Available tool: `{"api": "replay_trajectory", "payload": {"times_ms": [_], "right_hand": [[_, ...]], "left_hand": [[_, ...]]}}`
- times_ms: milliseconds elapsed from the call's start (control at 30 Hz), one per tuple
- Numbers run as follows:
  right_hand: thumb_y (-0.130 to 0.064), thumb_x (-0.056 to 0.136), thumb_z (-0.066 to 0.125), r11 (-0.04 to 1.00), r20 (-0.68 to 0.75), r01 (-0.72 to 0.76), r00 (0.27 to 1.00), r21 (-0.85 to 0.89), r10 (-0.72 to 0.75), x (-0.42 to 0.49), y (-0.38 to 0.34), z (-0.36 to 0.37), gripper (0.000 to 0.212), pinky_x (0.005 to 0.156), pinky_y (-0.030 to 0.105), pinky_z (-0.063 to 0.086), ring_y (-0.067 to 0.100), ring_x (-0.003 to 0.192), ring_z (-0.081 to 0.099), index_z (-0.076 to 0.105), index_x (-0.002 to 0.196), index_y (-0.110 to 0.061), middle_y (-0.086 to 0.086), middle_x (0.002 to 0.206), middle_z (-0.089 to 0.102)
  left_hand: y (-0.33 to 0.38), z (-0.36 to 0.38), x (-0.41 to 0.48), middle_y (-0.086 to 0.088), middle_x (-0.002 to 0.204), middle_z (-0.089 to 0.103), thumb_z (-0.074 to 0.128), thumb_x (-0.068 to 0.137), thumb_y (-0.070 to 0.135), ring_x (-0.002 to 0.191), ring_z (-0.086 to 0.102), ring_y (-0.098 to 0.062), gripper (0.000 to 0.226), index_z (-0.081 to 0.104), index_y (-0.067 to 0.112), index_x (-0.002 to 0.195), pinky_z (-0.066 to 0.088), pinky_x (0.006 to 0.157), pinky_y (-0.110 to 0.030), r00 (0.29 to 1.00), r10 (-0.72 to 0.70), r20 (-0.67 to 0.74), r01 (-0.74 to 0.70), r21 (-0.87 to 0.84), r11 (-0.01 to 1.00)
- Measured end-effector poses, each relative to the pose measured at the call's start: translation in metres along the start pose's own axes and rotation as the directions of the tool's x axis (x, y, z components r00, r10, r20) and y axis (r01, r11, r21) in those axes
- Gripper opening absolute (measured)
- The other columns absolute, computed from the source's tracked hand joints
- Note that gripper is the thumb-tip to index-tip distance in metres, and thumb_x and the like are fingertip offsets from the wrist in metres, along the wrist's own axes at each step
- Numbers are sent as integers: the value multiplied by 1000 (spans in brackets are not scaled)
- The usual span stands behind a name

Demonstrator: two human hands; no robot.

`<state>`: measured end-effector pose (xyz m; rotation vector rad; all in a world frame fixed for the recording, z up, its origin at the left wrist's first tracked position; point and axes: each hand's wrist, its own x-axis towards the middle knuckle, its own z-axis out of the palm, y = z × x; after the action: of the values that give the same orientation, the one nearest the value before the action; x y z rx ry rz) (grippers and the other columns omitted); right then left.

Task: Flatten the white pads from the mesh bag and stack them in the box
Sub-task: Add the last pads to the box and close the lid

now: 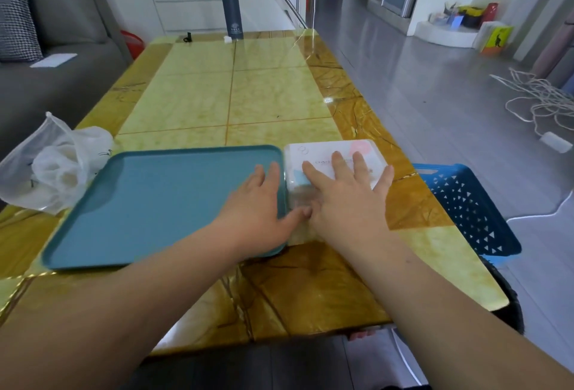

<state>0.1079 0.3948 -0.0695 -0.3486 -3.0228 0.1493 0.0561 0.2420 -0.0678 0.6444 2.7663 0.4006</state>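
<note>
A clear box with a printed white lid sits on the table just right of a teal tray. My right hand lies flat on the box top, fingers spread. My left hand rests open on the tray's right edge, its thumb reaching toward the box's near side. A white mesh bag, crumpled with white pads inside, lies at the table's left edge beside the tray. No pad is out on the tray.
A blue perforated basket stands off the table's right edge. A dark flask and small items stand at the far end of the yellow tiled table. A grey sofa is on the left, with cables on the floor to the right.
</note>
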Motion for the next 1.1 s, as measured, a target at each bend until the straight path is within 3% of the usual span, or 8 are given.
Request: {"api": "replay_trajectory", "payload": {"times_ms": [133, 300, 433, 567, 733, 833, 967, 1100], "right_hand": [[-36, 103, 48, 997, -15, 73, 997, 24, -73, 0, -23, 3, 66, 121, 72, -3, 34, 161, 2, 19, 161, -44, 6, 174, 11], [-31, 101, 49, 984, -27, 71, 997, 164, -67, 15, -27, 8, 58, 121, 69, -5, 27, 161, 9, 36, 156, -44, 0, 172, 21], [-25, 94, 58, 950, -44, 45, 998, 308, -32, 28, -22, 7, 56, 120, 67, -14, 20, 160, 12, 52, 147, -42, -5, 169, 31], [-35, 93, 61, 960, -70, 60, 997, 274, -43, 27, -32, 10, 65, 121, 63, -16, 21, 161, 6, 42, 155, -35, -1, 171, 25], [-38, 98, 51, 920, -149, 202, 976, 335, -159, 13, -90, 12, 64, 125, 54, -14, 19, 161, 13, 38, 159, -25, 2, 169, 30], [-41, 89, 50, 860, -139, 197, 979, 471, -148, 12, -128, 15, 67, 128, 57, 0, 22, 156, 31, 49, 153, -21, 5, 162, 45], [-28, 98, 63, 772, -39, 161, 984, 615, -174, 14, -173, 2, 55, 128, 50, 18, 20, 149, 42, 51, 151, -19, 1, 157, 51], [-27, 100, 62, 730, 60, 148, 966, 667, -251, 18, -212, -8, 47, 120, 28, 29, 15, 145, 46, 56, 146, -20, -5, 153, 55]], "left_hand": [[-29, 15, -28, -4, 174, -2, 36, 86, 87, 160, -3, -24, 96, 8, 39, 164, 7, 130, -46, 990, 45, 135, -74, 214, 974], [-32, 18, -13, -6, 174, -4, 29, 84, 92, 160, -3, -27, 91, 5, 50, 161, 6, 129, -47, 991, 60, 119, -88, 249, 964], [-28, 21, -3, -8, 174, -5, 27, 85, 91, 160, -4, -29, 91, 4, 48, 162, 6, 129, -49, 992, 58, 113, -84, 238, 968], [-34, 22, -3, -8, 173, -11, 24, 91, 85, 159, -11, -30, 87, -2, 42, 163, 1, 129, -51, 978, 106, 178, -143, 210, 967], [-74, -5, -29, -9, 173, 9, 46, 99, 60, 160, 8, -29, 77, 24, 25, 163, 9, 129, -41, 985, 171, 35, -173, 53, 984], [-124, -47, -45, -11, 173, 3, 60, 95, 50, 160, 0, -31, 71, 33, 31, 159, 10, 128, -46, 984, 27, -175, 3, 171, 985], [-191, -106, -64, -10, 171, -17, 62, 91, 52, 158, -14, -36, 64, 40, 42, 150, 8, 126, -56, 862, -259, -435, 338, 113, 934], [-243, -124, -76, -14, 171, -10, 72, 78, 62, 157, -13, -39, 69, 46, 53, 141, 14, 122, -59, 825, -506, -250, 529, 30, 848]]}}
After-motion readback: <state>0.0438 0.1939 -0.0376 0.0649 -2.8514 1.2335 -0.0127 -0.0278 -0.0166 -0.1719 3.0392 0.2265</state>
